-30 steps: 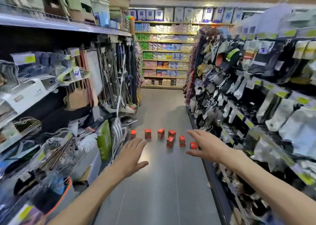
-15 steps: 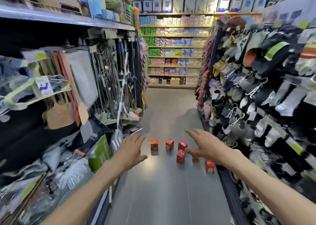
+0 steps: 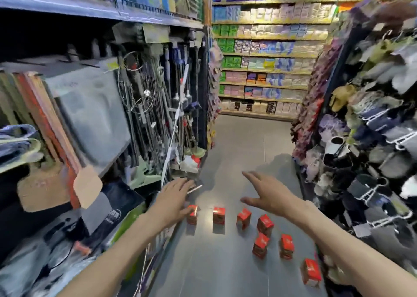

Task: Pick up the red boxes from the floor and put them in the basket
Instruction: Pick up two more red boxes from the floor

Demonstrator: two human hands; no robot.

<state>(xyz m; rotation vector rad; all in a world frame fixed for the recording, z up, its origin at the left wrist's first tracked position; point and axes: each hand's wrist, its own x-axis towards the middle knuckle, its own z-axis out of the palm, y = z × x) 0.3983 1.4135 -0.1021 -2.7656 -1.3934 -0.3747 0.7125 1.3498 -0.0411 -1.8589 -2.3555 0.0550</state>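
Several small red boxes stand on the grey aisle floor, from the leftmost red box [image 3: 192, 215] through a middle red box [image 3: 219, 216] to the nearest red box [image 3: 311, 272] at the lower right. My left hand [image 3: 172, 196] hovers open, palm down, above and just left of the leftmost box. My right hand [image 3: 268, 194] is stretched forward with fingers spread, above the middle boxes. Neither hand holds anything. No basket is in view.
A shelf rack of mops, brushes and hanging tools [image 3: 158, 107] lines the left side of the narrow aisle. Racks of slippers and hanging goods [image 3: 365, 138] line the right. Stocked shelves [image 3: 261, 66] close off the far end. Grey floor [image 3: 239, 143] runs between.
The view has come closer to the boxes, which now lie lower and nearer in the frame. Both open hands stay stretched out in front, now right over the boxes.
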